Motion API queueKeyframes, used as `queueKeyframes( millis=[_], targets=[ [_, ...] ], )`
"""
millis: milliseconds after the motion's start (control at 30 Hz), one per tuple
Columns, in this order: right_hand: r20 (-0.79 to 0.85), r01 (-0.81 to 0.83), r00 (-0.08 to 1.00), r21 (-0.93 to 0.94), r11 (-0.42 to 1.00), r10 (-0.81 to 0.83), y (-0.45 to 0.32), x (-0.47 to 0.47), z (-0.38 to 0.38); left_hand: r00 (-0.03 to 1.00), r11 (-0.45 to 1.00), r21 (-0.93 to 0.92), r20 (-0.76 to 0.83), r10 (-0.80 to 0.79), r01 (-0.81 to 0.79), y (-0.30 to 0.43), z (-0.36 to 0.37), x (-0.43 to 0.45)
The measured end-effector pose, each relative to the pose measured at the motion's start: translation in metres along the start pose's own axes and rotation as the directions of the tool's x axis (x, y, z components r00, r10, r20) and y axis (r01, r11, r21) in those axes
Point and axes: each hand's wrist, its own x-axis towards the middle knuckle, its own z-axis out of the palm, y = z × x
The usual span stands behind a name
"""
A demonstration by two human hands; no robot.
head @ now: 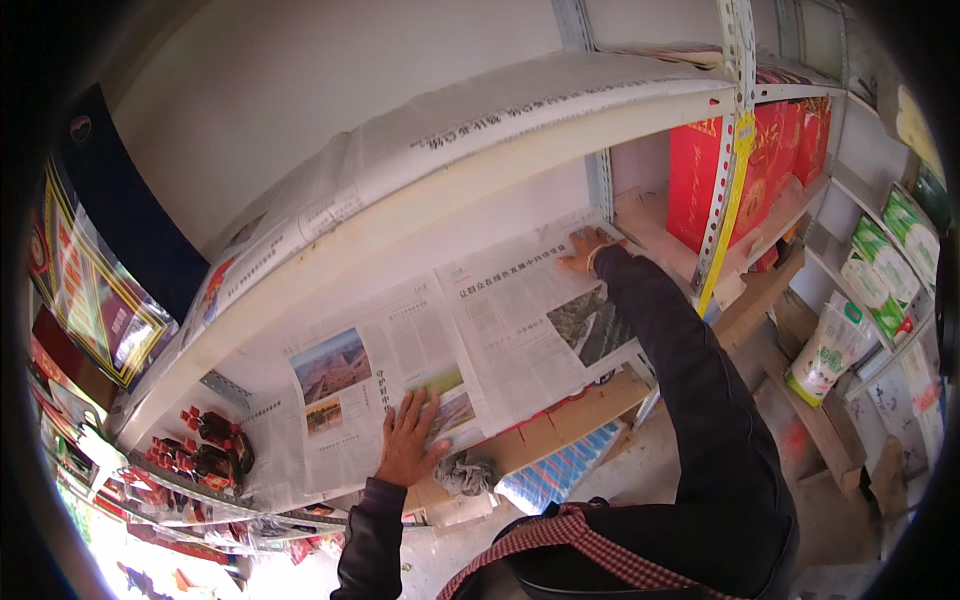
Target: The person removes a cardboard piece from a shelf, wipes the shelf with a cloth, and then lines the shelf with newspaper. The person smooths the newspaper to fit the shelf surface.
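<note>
An opened newspaper sheet point(510, 345) with printed photos lies over a shelf below a higher newspaper-lined shelf point(450, 127). My left hand point(411, 442) rests palm down on its near part, fingers spread, partly over a picture. Farther right, my right hand point(589, 251) presses flat on the sheet's back right corner, fingers apart. A crumpled grey cloth point(465, 474) sits just right of my left hand, near the shelf's front edge. More newspaper point(277, 450) covers the shelf to the left, beside several dark bottles with red caps point(206, 450).
A perforated metal upright with a yellow strip point(724, 225) stands right of my right hand. Red gift boxes point(750, 172) fill the bay behind it. A white and green bag point(829, 352) stands at the right. A large dark blue box point(135, 225) is at the upper left.
</note>
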Motion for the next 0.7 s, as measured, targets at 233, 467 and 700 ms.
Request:
queueKeyframes(
  millis=[233, 467, 700],
  targets=[
    [-0.374, 0.319, 0.88, 0.007, 0.948, -0.293, 0.039, -0.022, 0.003, 0.976, 0.971, -0.24, 0.212, 0.048, 0.004, -0.021, -0.009, 0.002],
    [-0.781, 0.873, 0.428, 0.227, 0.432, -0.454, -0.052, -0.26, 0.043, 0.901, 0.946, -0.312, 0.381, 0.207, -0.086, -0.043, -0.035, 0.008],
    [-0.179, 0.161, 0.917, 0.984, -0.078, -0.357, -0.144, -0.315, 0.148, 0.919, 0.935, -0.027, 0.175, 0.352, -0.353, 0.007, -0.03, 0.002]
  ],
)
